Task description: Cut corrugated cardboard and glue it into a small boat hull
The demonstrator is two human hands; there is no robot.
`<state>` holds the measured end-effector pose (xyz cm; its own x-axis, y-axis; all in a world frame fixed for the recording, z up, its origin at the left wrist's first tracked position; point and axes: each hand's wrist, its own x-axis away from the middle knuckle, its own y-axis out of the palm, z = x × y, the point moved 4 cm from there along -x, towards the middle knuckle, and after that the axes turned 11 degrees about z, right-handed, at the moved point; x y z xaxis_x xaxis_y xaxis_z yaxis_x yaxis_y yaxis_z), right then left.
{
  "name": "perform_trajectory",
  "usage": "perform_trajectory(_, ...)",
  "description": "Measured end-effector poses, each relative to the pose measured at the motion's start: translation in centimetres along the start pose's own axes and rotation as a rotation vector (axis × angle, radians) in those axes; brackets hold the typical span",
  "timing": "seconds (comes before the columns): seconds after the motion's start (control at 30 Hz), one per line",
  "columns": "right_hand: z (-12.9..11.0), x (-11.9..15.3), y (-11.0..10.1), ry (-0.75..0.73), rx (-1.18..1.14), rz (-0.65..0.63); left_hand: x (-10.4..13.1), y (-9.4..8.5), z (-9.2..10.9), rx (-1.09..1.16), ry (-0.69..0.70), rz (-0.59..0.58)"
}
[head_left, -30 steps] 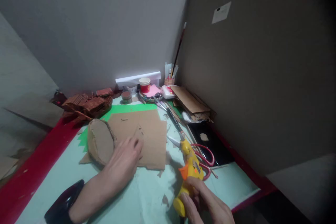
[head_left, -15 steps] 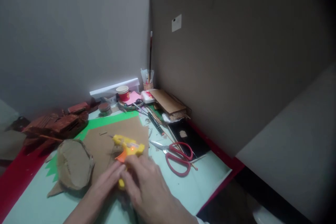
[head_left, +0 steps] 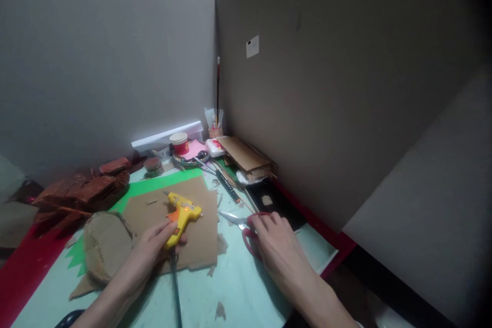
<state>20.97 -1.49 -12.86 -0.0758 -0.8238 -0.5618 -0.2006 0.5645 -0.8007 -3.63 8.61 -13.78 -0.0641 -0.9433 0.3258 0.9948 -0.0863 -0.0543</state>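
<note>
My left hand (head_left: pixel 156 241) is closed around the handle of a yellow hot glue gun (head_left: pixel 184 218) with an orange trigger and a small orange light. Its nozzle points up and to the left, over a flat brown cardboard sheet (head_left: pixel 202 248), and its dark cord hangs down toward me. To the right, my right hand (head_left: pixel 279 241) has its fingers over the red handles of a pair of scissors (head_left: pixel 243 225), closed on them and covering most of the handles. The scissors' blades lie on the table, pointing left.
A round cardboard piece (head_left: pixel 107 238) sits left of the sheet. Brown-red cardboard pieces (head_left: pixel 84 184) are piled at the far left. Behind lie a paper cup (head_left: pixel 180 143), a cutter knife (head_left: pixel 227 186), stacked cardboard (head_left: pixel 246 154) and a black flat panel (head_left: pixel 284 207). Grey walls stand close behind and right.
My right hand has left the glue gun and moved right onto the scissors' handles. The glue gun now rests in my left hand alone. The view has tilted up slightly.
</note>
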Motion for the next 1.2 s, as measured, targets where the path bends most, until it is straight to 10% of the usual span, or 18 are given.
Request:
perform_trajectory(0.4, -2.5, 2.2, -3.0, 0.199, -0.316, 0.114, 0.9, -1.6, 0.1, -0.110, 0.038, 0.203)
perform_trajectory(0.63, -9.5, -0.4, -1.2, 0.198, -0.558, 0.099, 4.8, -0.5, 1.7, -0.331, 0.549, 0.318)
perform_trajectory(0.77, -12.0, -1.5, -1.1, 0.027, -0.585, -0.030, 6.0, 1.2, 1.0, 0.031, 0.173, 0.141)
perform_trajectory(0.93, -7.9, -2.7, -2.2, -0.096, -0.347, -0.103, 5.2, 2.5, 0.2, 0.221, 0.012, -0.032)
perform_trajectory(1.2, -6.0, -4.0, 3.1, -0.318, -0.130, -0.229, 4.8, 1.9, -0.4, -0.371, 0.352, 0.101)
